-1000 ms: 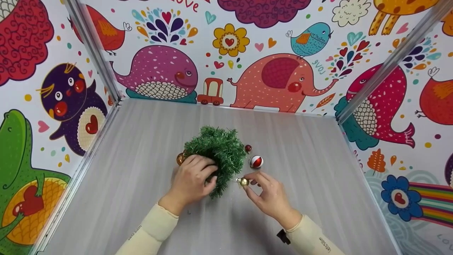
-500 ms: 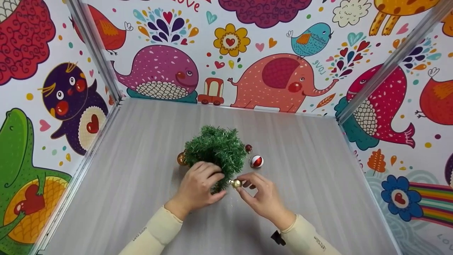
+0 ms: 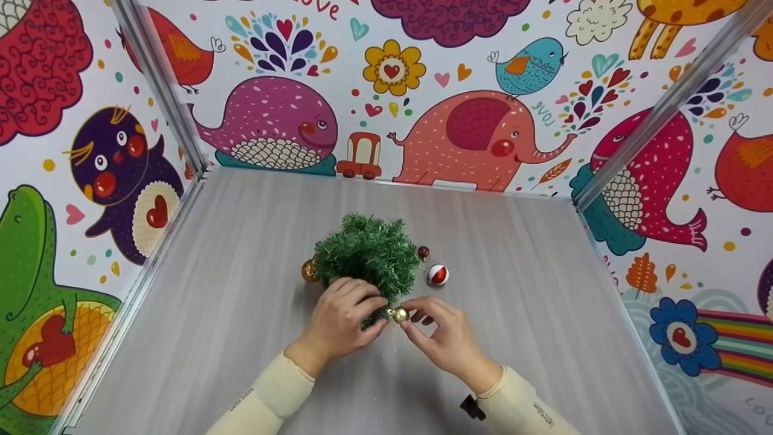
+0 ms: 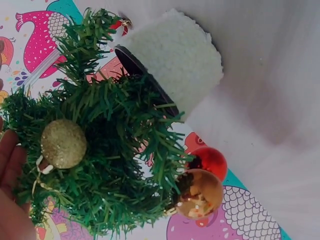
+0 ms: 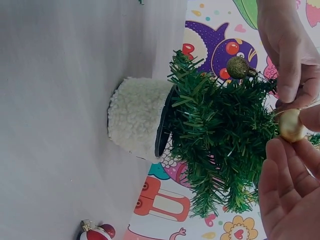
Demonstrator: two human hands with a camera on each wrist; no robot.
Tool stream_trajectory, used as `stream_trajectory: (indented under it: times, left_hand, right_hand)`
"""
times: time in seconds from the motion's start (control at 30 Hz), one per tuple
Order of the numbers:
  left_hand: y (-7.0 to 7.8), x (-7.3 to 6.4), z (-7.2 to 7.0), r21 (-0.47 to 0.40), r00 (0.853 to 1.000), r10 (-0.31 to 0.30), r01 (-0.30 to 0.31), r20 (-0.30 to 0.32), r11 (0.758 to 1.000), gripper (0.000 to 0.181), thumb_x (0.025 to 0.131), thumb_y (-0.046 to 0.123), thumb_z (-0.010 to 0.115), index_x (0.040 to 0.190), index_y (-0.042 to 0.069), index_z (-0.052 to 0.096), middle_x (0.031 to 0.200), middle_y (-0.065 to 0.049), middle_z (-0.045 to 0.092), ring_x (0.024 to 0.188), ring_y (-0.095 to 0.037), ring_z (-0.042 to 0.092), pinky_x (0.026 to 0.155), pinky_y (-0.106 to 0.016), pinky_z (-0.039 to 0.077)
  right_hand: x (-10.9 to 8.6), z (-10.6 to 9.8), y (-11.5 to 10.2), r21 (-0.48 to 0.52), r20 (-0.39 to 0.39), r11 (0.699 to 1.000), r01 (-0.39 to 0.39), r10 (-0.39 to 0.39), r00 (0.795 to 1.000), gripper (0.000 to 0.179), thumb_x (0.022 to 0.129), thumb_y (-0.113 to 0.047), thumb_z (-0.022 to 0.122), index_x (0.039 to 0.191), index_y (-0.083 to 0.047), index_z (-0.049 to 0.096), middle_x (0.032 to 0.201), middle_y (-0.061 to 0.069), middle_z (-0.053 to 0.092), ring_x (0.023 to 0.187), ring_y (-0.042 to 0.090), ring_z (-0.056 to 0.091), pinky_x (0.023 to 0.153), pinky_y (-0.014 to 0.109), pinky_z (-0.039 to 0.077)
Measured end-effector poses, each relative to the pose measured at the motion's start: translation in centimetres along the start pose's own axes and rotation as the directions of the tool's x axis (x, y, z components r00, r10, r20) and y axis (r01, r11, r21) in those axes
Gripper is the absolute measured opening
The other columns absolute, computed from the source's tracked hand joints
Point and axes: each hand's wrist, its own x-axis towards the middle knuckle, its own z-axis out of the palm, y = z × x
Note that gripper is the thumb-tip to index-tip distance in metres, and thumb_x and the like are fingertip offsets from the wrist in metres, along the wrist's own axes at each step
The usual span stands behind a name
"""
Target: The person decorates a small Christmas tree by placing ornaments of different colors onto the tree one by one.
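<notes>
A small artificial Christmas tree [image 3: 371, 244] with green tinsel branches stands on the table. Its pot [image 5: 137, 117], wrapped in white fleece, shows in both wrist views. My left hand [image 3: 339, 317] is at the tree's near side, thumb and fingers pinching a branch tip. Between the thumb and fingers of my right hand [image 3: 447, 338] is a shiny gold bauble [image 5: 291, 125], its cap close to the left fingertips. A glittery gold bauble [image 4: 63, 143] hangs among the branches. Lower on the tree are a glossy copper bauble [image 4: 200, 194] and a red bauble [image 4: 210, 161].
Right of the tree, a red-and-white striped bauble [image 3: 438, 275] and a small dark red bauble [image 3: 424, 252] lie on the grey wood-grain table [image 3: 253, 241]. Cartoon-printed panels [image 3: 477, 139] enclose the table at the back and sides.
My right hand has brought the gold bauble leftward to the tree, up against the left fingertips. The left hand has slid slightly right and toward me along the tree.
</notes>
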Motion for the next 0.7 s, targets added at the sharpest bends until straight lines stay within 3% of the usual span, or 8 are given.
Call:
stream_trajectory:
  times: [0.23, 0.53, 0.7]
  left_hand:
    - [0.37, -0.15, 0.15, -0.03, 1.0, -0.006, 0.006, 0.011, 1.0, 0.019, 0.077, 0.025, 0.082, 0.093, 0.016, 0.078, 0.096, 0.002, 0.068, 0.091, -0.016, 0.064, 0.087, -0.037, 0.05]
    - [0.42, -0.17, 0.34, -0.076, 0.999, -0.035, 0.034, -0.022, 0.997, 0.004, 0.077, 0.016, 0.079, 0.08, 0.016, 0.076, 0.089, 0.004, 0.068, 0.086, -0.016, 0.064, 0.085, -0.036, 0.05]
    - [0.19, -0.08, 0.2, -0.08, 0.999, -0.046, 0.044, -0.019, 0.996, 0.005, 0.077, 0.014, 0.077, 0.076, 0.016, 0.072, 0.087, 0.004, 0.066, 0.084, -0.016, 0.064, 0.084, -0.037, 0.051]
  right_hand:
    - [-0.05, 0.12, -0.26, 0.02, 0.017, 1.0, 0.011, -0.012, 1.0, 0.03, 0.087, -0.009, 0.077, 0.115, -0.018, 0.069, 0.102, -0.006, 0.069, 0.078, 0.011, 0.066, 0.063, 0.028, 0.056]
    - [-0.08, 0.3, -0.08, 0.024, 0.024, 1.0, 0.011, -0.012, 1.0, 0.028, 0.087, -0.01, 0.076, 0.114, -0.018, 0.069, 0.104, -0.008, 0.068, 0.079, 0.009, 0.065, 0.063, 0.027, 0.056]
    - [-0.12, 0.42, 0.26, 0.036, 0.022, 0.999, 0.021, -0.022, 1.0, 0.026, 0.089, -0.012, 0.074, 0.114, -0.018, 0.069, 0.105, -0.008, 0.067, 0.08, 0.009, 0.065, 0.065, 0.025, 0.055]
